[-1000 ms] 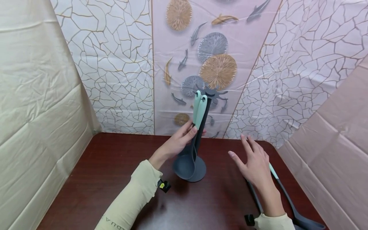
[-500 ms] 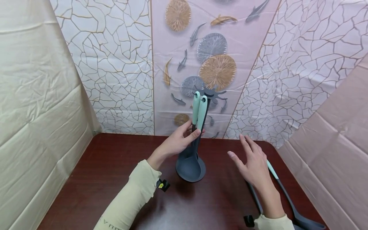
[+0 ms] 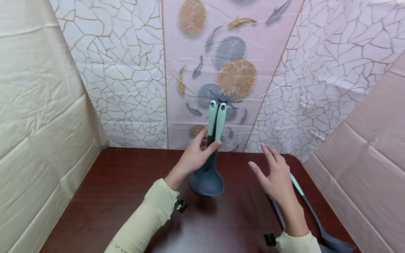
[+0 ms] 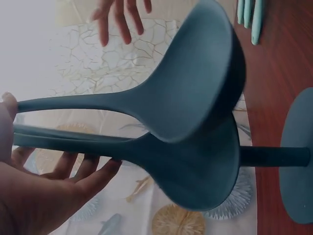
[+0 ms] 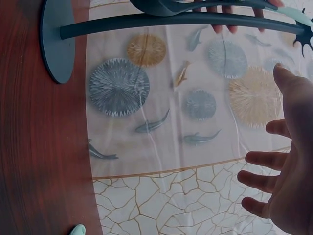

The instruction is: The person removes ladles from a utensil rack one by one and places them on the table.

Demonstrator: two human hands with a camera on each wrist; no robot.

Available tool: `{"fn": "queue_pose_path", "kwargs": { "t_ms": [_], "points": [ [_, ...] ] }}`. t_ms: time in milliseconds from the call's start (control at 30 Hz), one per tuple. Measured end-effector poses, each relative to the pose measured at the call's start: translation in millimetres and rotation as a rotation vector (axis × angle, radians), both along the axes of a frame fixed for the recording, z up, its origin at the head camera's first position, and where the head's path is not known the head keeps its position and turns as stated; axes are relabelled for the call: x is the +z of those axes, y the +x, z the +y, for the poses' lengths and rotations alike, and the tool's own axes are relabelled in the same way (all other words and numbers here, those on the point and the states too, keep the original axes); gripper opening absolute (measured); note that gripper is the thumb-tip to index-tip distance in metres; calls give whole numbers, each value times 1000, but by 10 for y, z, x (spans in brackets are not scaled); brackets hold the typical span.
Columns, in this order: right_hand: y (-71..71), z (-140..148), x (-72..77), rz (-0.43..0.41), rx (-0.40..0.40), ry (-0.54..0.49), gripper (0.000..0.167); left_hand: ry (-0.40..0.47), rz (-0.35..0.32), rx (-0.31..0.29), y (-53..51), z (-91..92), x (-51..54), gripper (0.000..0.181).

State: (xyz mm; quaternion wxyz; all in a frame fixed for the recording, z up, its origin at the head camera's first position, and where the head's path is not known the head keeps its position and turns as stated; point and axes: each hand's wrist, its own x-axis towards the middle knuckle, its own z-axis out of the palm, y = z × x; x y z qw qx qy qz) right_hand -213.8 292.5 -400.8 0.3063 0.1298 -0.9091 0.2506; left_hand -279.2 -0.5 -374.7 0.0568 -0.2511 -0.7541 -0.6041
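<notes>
A dark grey ladle (image 3: 211, 182) with a mint handle hangs from the hooked top (image 3: 223, 100) of an upright utensil stand. Beside it hangs a second utensil with a mint handle (image 3: 212, 117); the left wrist view shows its broad bowl (image 4: 200, 171) behind the ladle. My left hand (image 3: 193, 158) grips the ladle's shaft with the thumb, its fingers reaching behind the second shaft. In the right wrist view, the stand's post (image 5: 171, 20) rises from a round base (image 5: 57, 44). My right hand (image 3: 275, 175) hovers to the right, fingers spread, holding nothing.
Several more utensils lie at the table's right side, among them one with a mint handle (image 3: 296, 184) and a dark head (image 3: 336, 244). My right forearm partly covers them. Patterned cloth (image 3: 126, 70) stands behind the dark red table (image 3: 110, 196).
The ladle's bowl has swung right, now covering the stand's base in the head view. The stand's top has shifted slightly left. My left hand keeps its grip; the right hand stays nearly still.
</notes>
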Motion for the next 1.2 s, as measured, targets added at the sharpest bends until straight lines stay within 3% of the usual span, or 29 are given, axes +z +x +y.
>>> {"fn": "queue_pose_path", "kwargs": {
  "t_ms": [133,433,567,700,833,933,1067,1200],
  "points": [
    [-14,-28,-14,9,10,-13,75,-17,27,87,-5,4,-15,65],
    [-45,-142,12,26,62,-42,73,-43,50,193,50,73,3,69],
    [-36,-191,47,22,78,-54,73,-54,61,219,71,95,8,71],
    [-18,-227,80,18,91,-59,73,-36,60,202,65,86,-5,69],
    [-1,-265,104,16,103,-60,74,-14,64,130,8,30,-45,71],
    [10,-291,110,13,112,-61,74,35,59,11,-62,-31,-89,71],
    [7,-322,110,16,122,-59,74,113,3,-164,-168,-126,-122,66],
    [3,-338,105,18,126,-60,74,130,-76,-288,-272,-206,-95,60]
  ]
}}
